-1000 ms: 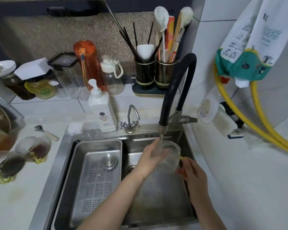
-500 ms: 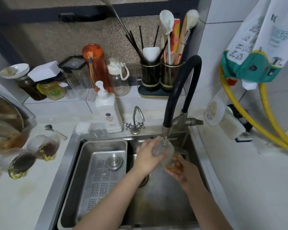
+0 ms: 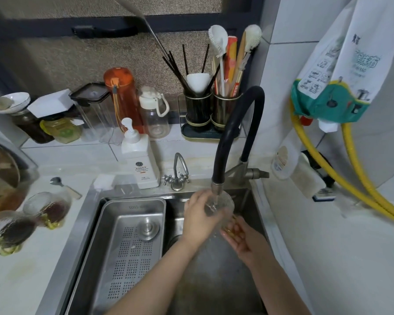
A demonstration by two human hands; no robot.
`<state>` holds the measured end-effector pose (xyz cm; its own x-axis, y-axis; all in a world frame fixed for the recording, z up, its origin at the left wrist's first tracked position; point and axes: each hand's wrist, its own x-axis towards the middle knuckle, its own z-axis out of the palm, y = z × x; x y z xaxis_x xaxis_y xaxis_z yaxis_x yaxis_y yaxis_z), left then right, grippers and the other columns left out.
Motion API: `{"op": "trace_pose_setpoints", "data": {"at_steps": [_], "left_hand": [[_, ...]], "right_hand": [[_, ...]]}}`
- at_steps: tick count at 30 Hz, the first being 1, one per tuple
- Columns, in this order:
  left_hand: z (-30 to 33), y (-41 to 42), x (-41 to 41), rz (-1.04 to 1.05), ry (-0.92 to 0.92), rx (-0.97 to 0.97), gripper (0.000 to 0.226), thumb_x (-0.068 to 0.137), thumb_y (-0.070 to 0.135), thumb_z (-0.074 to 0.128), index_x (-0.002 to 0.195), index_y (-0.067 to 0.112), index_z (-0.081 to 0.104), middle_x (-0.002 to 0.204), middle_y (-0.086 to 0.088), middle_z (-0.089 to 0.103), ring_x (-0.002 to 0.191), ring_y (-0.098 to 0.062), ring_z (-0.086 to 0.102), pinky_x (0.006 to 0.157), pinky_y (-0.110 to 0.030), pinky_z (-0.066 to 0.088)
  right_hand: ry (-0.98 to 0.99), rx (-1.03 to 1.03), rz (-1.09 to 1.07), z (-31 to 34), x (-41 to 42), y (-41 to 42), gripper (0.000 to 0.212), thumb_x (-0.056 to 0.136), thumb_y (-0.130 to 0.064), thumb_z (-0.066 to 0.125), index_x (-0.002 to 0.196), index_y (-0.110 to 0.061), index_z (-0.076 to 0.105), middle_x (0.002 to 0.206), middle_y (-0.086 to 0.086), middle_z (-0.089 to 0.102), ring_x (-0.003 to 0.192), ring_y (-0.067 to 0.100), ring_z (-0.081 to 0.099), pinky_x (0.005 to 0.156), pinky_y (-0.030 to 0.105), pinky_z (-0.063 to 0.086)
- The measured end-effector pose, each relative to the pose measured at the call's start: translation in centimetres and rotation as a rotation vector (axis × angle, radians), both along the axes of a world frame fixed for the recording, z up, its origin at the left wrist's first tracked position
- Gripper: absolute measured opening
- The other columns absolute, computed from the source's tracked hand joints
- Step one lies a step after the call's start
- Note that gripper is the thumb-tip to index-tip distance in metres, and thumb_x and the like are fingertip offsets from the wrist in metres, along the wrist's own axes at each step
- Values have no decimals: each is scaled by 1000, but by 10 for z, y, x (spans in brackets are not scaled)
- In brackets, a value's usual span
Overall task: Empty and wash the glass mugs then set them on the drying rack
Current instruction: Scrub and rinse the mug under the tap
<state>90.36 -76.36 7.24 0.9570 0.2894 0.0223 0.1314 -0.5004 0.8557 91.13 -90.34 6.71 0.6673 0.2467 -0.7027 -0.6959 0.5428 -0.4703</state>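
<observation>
A clear glass mug (image 3: pixel 222 204) sits tilted under the black faucet's nozzle (image 3: pixel 216 186), and water runs into its mouth. My left hand (image 3: pixel 197 220) grips the mug's left side. Below and to the right, my right hand (image 3: pixel 245 241) curls its fingers round the mug's amber handle at the bottom. Two more glass mugs (image 3: pixel 47 209) (image 3: pixel 11 233) with dark liquid and yellow-green handles lie on the left counter. The perforated steel drying rack (image 3: pixel 114 253) fills the left half of the sink and carries only a metal plug (image 3: pixel 148 226).
A white soap pump bottle (image 3: pixel 139 160) and a small tap (image 3: pixel 178 172) stand behind the sink. A spoon (image 3: pixel 63 186) lies on the counter. Bottles, jars and utensil holders (image 3: pixel 210 110) line the back ledge. Yellow hoses (image 3: pixel 328 176) run along the right wall.
The mug has moved up and closer to the nozzle, with its mouth now under the stream. My right hand has slid in beneath it.
</observation>
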Motion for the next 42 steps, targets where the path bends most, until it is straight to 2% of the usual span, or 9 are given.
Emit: {"op": "trace_pose_setpoints", "data": {"at_steps": [8,13,20,23,26,31,36,39,42], "left_hand": [[-2,32,-22,181,57,-291,67,79,35,73,137,30,40,131,11,42,126,-7,41,109,-29,34],[-7,34,-32,70,144,-371,52,80,23,74,121,31,44,122,7,57,107,2,54,83,-7,42],[-4,43,-41,-12,128,-423,66,73,29,78,126,41,41,128,15,52,114,5,50,84,-6,43],[1,20,-33,-101,112,-417,60,75,14,77,113,45,44,116,18,56,100,16,55,79,-5,46],[-8,9,-45,-137,157,-435,53,76,17,77,110,46,48,115,19,58,105,5,57,89,-18,51],[1,31,-44,-71,155,-473,53,81,31,70,128,35,45,125,19,51,109,13,47,82,1,39],[8,23,-33,-137,210,-504,67,78,40,71,135,38,35,128,25,38,121,6,34,100,-19,25],[1,36,-39,-47,220,-545,60,78,33,73,128,37,39,113,33,43,101,19,43,86,-6,34],[-5,41,-35,72,227,-562,60,70,40,79,123,30,51,110,17,60,94,10,56,70,-7,43]], "right_hand": [[-391,-332,272,12,17,27,18,92,-17,59,93,-1,66,68,6,58,66,14,65,73,38,59],[-568,-607,285,5,1,13,18,90,-17,62,105,-11,70,87,10,70,82,21,67,80,33,56],[-661,-553,270,6,-23,9,17,89,-15,62,92,-29,72,89,-5,75,83,7,70,66,14,55],[-670,-584,182,6,-30,-12,16,90,-19,60,93,-25,74,92,-1,75,87,12,70,75,24,57],[-664,-631,146,-3,-48,-28,16,85,-34,65,96,-27,75,94,0,74,93,22,68,87,42,54],[-724,-686,225,3,-33,-3,16,92,-21,57,99,-25,72,89,11,71,83,24,66,79,34,54],[-660,-666,158,9,-19,-11,20,95,-20,53,98,-19,72,78,2,72,70,19,69,74,41,59],[-722,-719,312,9,-14,3,16,94,-20,54,95,-27,68,95,11,69,83,20,66,75,26,58],[-987,-858,536,6,-11,20,41,89,-22,64,127,-26,52,130,-2,49,111,-12,46,92,5,41]]}}
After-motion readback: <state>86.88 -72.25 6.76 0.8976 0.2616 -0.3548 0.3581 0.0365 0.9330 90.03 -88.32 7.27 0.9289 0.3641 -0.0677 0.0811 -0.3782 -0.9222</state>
